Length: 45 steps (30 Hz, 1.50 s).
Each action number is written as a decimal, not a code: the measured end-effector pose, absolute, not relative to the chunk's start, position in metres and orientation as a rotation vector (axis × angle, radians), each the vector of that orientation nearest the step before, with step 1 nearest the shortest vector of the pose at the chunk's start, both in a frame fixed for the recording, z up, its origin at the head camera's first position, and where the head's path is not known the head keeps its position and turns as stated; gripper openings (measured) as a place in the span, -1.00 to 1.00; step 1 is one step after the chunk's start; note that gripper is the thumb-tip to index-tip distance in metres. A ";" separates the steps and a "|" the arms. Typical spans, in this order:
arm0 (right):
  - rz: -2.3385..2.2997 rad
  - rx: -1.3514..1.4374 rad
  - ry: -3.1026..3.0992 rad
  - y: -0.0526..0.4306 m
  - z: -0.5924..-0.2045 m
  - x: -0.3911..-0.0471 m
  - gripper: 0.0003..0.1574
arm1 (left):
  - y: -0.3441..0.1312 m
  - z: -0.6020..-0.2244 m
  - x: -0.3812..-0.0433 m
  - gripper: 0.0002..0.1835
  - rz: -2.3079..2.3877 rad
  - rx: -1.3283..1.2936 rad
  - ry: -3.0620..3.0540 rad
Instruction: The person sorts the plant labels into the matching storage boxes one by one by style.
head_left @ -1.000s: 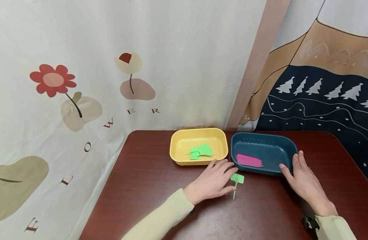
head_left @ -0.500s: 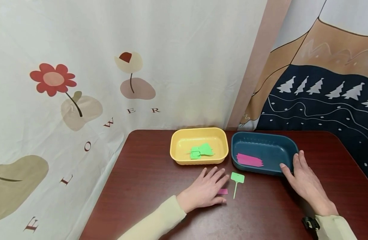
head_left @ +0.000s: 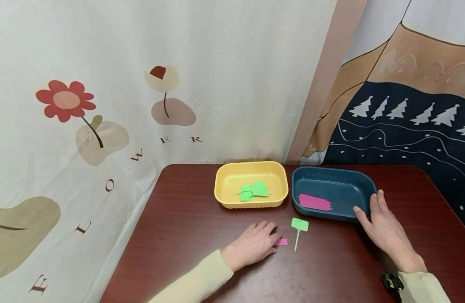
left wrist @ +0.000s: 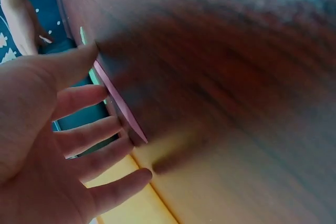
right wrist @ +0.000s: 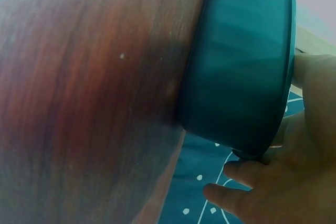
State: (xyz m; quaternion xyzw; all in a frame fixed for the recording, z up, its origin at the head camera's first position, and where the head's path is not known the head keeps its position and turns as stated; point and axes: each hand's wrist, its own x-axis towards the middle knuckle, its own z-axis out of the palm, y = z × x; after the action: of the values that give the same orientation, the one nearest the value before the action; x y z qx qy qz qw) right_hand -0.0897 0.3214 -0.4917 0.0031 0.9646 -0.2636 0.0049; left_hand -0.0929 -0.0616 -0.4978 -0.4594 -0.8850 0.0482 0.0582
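My left hand [head_left: 251, 244] lies low over the table, its fingers slightly bent across a pink plant label [head_left: 281, 242]. Only the label's right end shows in the head view. In the left wrist view the thumb and fingers [left wrist: 100, 153] are apart, with the flat pink label between thumb and fingertips. To its right lies a green T-shaped plant label [head_left: 300, 225], stem toward the front. My right hand [head_left: 388, 233] holds the right end of a blue basin [head_left: 354, 174], thumb at the rim and fingers along the outer wall. Several pink labels [head_left: 314, 202] lie inside.
A yellow basin [head_left: 226, 185] stands left of the blue one, holding several green labels [head_left: 255, 190]. Both sit near the back edge of the dark red-brown table [head_left: 179, 227]. Printed curtains [head_left: 232, 84] hang directly behind the table.
My left hand has moved back from beside the green label toward the front left, onto the pink label, and its fingers have bent. The right hand stays on the blue basin.
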 end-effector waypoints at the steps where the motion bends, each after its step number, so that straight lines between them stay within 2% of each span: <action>1: -0.827 0.009 3.022 0.321 -0.492 -0.090 0.15 | -0.062 -0.498 -0.093 -0.62 0.142 -1.395 -2.670; 6: -0.828 0.007 3.022 0.321 -0.491 -0.089 0.15 | -0.062 -0.495 -0.092 -0.79 0.107 -1.414 -2.632; 16: -0.826 0.003 3.025 0.322 -0.491 -0.090 0.15 | -0.057 -0.489 -0.094 -0.92 0.053 -1.465 -2.630; 45: -0.840 0.002 3.023 0.322 -0.491 -0.089 0.15 | -0.050 -0.482 -0.095 -0.85 0.198 -1.476 -2.709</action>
State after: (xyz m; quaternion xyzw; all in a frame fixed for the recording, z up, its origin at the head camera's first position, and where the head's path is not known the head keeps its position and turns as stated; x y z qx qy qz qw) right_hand -0.0888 0.3222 -0.4911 0.0007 0.9635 -0.2678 0.0019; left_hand -0.0948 -0.0504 -0.4820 -0.4773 -0.8760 0.0641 0.0253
